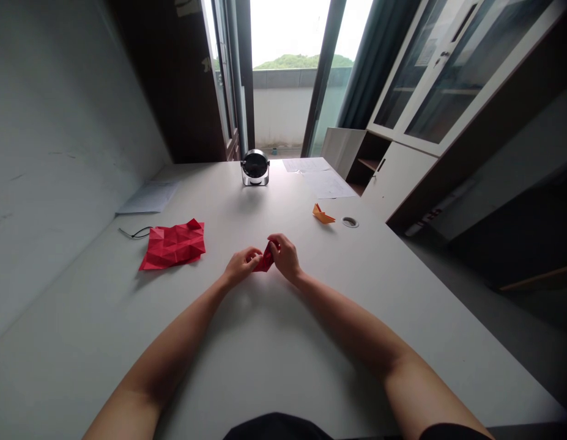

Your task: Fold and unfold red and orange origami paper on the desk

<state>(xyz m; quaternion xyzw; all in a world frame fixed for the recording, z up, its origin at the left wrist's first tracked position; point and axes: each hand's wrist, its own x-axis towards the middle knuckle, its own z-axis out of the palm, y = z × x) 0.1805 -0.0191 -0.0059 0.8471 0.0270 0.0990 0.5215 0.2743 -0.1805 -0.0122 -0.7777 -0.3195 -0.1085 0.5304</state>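
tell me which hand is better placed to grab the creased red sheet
Probably the left hand: the creased red sheet lies on its side, while the right hand sits farther off. Both pinch the small red paper.

Left grip [241, 264] and right grip [285, 256] are bare, as are both forearms to the elbows; a black garment [276, 428] shows at the lower edge
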